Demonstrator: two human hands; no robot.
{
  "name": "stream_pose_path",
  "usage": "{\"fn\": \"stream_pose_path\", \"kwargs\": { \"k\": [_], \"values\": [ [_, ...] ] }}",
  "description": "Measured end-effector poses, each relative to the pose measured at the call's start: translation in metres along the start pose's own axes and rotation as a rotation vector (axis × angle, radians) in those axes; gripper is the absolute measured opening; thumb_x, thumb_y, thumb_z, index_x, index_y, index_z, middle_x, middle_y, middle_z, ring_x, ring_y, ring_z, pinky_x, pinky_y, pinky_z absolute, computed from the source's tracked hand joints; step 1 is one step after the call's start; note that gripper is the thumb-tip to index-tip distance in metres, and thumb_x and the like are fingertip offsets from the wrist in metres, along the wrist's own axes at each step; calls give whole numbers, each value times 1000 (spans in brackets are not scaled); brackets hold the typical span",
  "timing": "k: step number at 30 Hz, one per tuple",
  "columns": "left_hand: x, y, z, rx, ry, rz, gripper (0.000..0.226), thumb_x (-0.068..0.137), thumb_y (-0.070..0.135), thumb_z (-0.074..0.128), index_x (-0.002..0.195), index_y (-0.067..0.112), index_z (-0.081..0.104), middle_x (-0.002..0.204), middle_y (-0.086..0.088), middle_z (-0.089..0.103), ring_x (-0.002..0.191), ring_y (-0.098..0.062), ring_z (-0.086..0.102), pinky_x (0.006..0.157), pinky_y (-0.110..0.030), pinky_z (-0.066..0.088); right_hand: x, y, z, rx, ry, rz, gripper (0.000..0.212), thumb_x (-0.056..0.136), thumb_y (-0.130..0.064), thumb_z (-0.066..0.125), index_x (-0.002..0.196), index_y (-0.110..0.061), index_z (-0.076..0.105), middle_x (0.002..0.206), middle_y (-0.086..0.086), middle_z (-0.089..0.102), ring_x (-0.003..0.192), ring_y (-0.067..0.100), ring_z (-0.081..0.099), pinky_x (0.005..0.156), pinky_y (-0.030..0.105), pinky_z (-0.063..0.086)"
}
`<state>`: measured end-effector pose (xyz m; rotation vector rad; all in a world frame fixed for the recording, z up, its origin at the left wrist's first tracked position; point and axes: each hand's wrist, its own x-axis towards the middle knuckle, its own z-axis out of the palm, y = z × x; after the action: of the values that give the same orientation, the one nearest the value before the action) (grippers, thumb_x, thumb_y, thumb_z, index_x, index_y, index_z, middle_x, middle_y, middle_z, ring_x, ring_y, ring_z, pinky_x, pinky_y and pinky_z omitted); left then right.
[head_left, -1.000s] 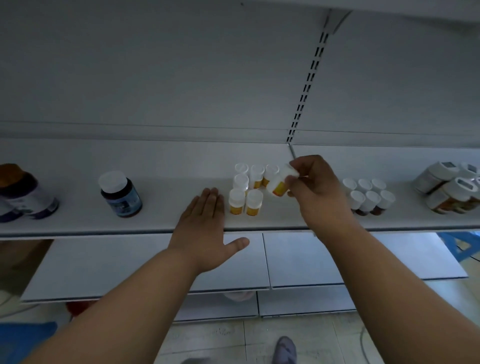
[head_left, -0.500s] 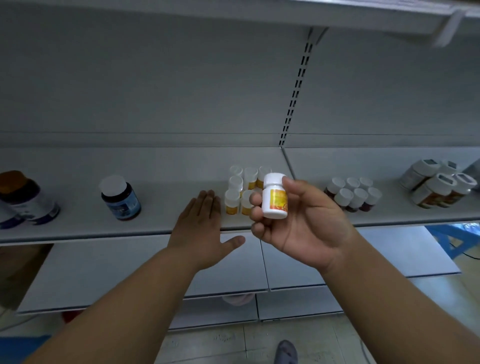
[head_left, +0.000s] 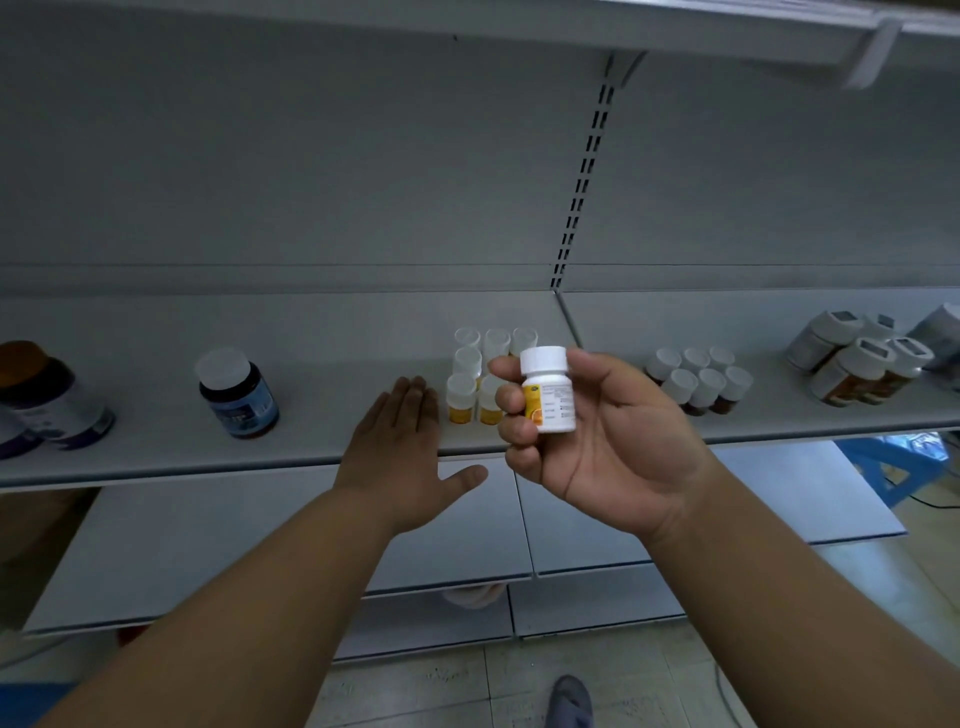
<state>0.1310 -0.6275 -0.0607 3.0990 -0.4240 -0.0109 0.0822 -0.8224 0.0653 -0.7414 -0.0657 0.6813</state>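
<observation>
Lifted off the shelf, the white bottle now stands upright at centre frame, my right hand fingers curled round it. The yellow-labelled row sits just behind-left; my left hand rests flat beside it.

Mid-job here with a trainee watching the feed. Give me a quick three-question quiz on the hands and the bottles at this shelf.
1. The right hand holds the small bottle how? A: upside down. B: upright, white cap on top. C: lying sideways.
2. True or false: the left hand is open with straight fingers, next to the yellow-labelled bottles on the shelf.
3. What colour is the label on the lone dark bottle standing to the left of the left hand?

Key: 1 B; 2 true; 3 blue.
</observation>
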Motion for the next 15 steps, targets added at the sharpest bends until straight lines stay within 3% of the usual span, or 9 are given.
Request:
{"fn": "stream_pose_path", "kwargs": {
  "k": [5, 10, 15],
  "values": [
    [0, -1, 3, -1, 3, -2, 120, 70, 91, 3, 158, 9, 3, 166, -11, 4, 153, -25, -1, 123, -38, 0, -1, 5, 3, -63, 20, -55, 30, 82, -26, 65, 103, -8, 54, 89, 14, 63, 71, 22, 60, 62, 30, 49],
    [2, -1, 4, -20, -12, -5, 115, 75, 89, 13, 158, 10, 0, 166, -10, 2, 153, -24, -3, 124, -38, 0, 4, 4, 5, -57, 41, 11, 44, 89, -29, 48, 120, 0, 55, 92, 14, 61, 77, 22, 58, 66, 29, 48],
    [2, -2, 4, -21, -3, 9, 120, 68, 89, 3, 158, 10, 2, 166, -10, 4, 153, -25, -2, 124, -39, 0, 5, 6, 7, -102, 59, -34, 39, 83, -25, 62, 116, -12, 44, 91, 15, 62, 76, 25, 60, 63, 32, 50]
  ]
}}
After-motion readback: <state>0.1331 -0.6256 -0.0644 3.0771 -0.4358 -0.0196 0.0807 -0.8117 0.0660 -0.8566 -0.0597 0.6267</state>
